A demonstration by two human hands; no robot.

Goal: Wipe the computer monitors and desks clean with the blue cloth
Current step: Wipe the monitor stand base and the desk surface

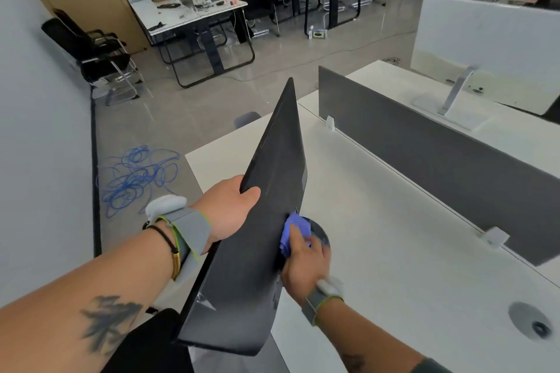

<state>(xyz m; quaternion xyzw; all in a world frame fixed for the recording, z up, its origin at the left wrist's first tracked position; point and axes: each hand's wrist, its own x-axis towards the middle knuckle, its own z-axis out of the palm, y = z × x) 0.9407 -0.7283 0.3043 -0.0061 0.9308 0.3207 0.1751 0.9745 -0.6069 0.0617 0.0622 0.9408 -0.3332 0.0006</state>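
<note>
Left hand (pixel 231 215) clamped, thumb on top, right hand (pixel 303 263) curled, forearms outstretched

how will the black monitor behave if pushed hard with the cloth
Probably stiff: the monitor is a thin flat panel showing no bend. Likely tippy, since it stands on one small round base; the left hand grips its top edge, seemingly steadying it while the right hand holds the blue cloth against it.

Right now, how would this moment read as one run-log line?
phase: wiping | left hand: grips black monitor at top edge | right hand: holds blue cloth against monitor, near round base
</note>
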